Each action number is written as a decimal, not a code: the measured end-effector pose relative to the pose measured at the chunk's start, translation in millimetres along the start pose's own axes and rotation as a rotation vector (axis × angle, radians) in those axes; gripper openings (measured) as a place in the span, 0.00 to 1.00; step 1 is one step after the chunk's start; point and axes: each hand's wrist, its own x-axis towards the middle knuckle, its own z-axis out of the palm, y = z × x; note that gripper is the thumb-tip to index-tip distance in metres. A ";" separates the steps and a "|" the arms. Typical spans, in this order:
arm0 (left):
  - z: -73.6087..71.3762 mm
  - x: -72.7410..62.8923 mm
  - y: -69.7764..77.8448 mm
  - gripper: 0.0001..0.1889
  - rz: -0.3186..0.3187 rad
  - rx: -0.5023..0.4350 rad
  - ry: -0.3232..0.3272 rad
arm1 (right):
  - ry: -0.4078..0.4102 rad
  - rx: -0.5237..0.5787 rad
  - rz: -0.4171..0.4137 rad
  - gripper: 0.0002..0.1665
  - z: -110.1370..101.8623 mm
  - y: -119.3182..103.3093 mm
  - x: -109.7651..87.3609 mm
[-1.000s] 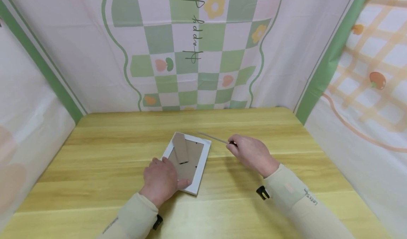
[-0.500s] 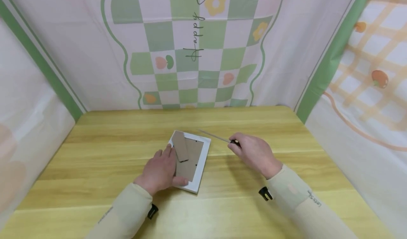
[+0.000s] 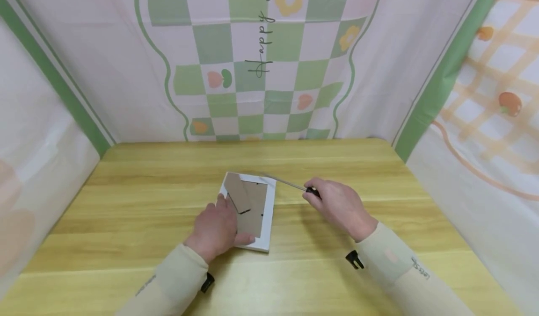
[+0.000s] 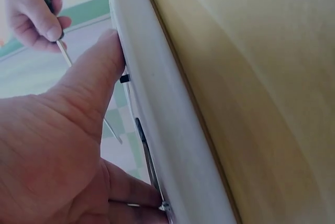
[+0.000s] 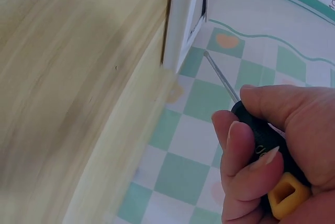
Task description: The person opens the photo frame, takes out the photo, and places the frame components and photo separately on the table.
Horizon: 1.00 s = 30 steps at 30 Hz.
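A white picture frame (image 3: 270, 213) lies back side up on the table, its brown backing board (image 3: 254, 201) showing. A cardboard stand leg (image 3: 238, 192) lies slantwise over that board. My left hand (image 3: 216, 229) rests on the frame's left and near part, fingers extended and thumb across the near left corner. In my right hand (image 3: 337, 206) I grip a screwdriver (image 5: 261, 137) by its dark handle, which has a yellow end. Its thin metal shaft (image 3: 286, 182) points left, and the tip overlaps the frame's far right corner in the head view, while the right wrist view shows it apart from the frame.
The wooden table (image 3: 147, 190) reaches back to a checked green and white cloth (image 3: 252, 91). Patterned cloth walls (image 3: 476, 143) stand at both sides. Black clips (image 3: 355, 260) hang by both sleeves.
The picture frame has turned slightly counterclockwise, its near end shifting right. My left hand has moved farther up the frame's left side. The right hand and screwdriver stay almost in place.
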 end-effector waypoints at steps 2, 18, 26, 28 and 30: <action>0.4 -1.2 3.2 0.64 -0.029 0.011 0.000 | 0.001 -0.003 -0.001 0.15 0.6 0.0 -0.7; 6.7 -5.6 19.4 0.63 -0.108 0.051 0.079 | 0.026 -0.029 -0.031 0.14 2.8 -3.2 -4.9; 5.3 -4.5 15.4 0.64 -0.101 0.057 0.084 | 0.038 -0.025 -0.049 0.13 3.5 -5.5 -5.7; 4.9 -3.3 12.8 0.64 -0.092 0.046 0.071 | 0.034 -0.020 -0.053 0.12 4.0 -6.2 -5.8; 4.4 -1.8 9.9 0.64 -0.078 0.034 0.060 | 0.032 -0.022 -0.061 0.11 4.8 -7.0 -6.1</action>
